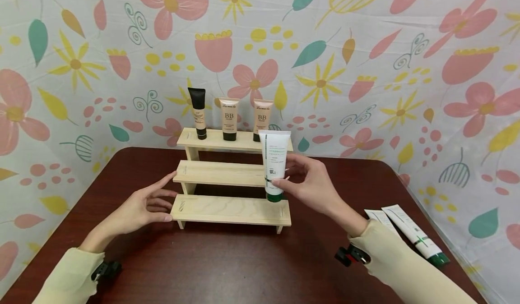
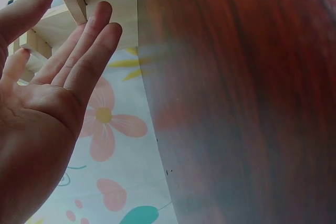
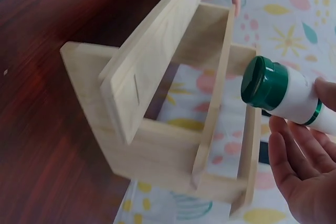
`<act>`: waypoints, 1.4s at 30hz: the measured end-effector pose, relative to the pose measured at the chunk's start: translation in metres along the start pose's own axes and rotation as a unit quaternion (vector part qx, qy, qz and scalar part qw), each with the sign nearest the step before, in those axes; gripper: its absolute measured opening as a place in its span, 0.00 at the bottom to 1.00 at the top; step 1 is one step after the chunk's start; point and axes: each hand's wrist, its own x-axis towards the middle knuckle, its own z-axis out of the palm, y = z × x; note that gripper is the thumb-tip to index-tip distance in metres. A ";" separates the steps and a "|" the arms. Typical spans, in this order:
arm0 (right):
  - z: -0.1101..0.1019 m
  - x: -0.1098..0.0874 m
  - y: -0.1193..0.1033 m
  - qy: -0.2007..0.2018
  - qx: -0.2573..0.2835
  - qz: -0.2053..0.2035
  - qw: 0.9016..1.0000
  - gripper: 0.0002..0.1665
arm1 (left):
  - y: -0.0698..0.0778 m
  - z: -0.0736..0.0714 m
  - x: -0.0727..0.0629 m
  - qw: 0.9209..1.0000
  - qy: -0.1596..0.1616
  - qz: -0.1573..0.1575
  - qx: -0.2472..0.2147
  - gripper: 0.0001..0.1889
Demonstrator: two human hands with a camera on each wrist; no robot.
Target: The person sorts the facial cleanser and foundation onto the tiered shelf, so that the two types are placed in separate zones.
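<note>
My right hand (image 1: 310, 182) pinches a white squeeze tube (image 1: 276, 159) with a green cap (image 3: 265, 83), thumb in front and fingers behind. Cap down and nearly upright, the tube overlaps the right end of the three-step wooden display shelf (image 1: 231, 209) in the head view. In the right wrist view its cap hangs beside the steps. My left hand (image 1: 136, 207) is at the shelf's left end, fingers extended, with fingertips right at the edges of the middle and bottom steps. In the left wrist view, the left hand's fingers (image 2: 92, 59) look straight, with the palm showing.
On the top step stand a black-and-beige tube (image 1: 199, 114) and two beige BB cream tubes (image 1: 229, 119). Two more white tubes (image 1: 416, 232) lie on the dark red-brown table (image 1: 227, 268), near my right forearm. A flower-printed cloth (image 1: 252, 33) hangs behind the table.
</note>
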 end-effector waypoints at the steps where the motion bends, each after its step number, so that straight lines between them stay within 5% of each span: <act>1: 0.004 0.002 -0.001 0.000 0.005 -0.003 1.000 0.28 | 0.000 0.000 0.000 1.000 -0.001 0.002 -0.001 0.57; 25: 0.080 0.057 -0.016 0.011 0.098 -0.014 0.995 0.27 | 0.001 -0.001 0.001 1.000 -0.001 0.000 -0.005 0.57; 42: 0.115 0.091 -0.015 0.016 0.101 -0.016 0.995 0.28 | -0.003 -0.002 0.002 1.000 0.003 -0.004 0.000 0.58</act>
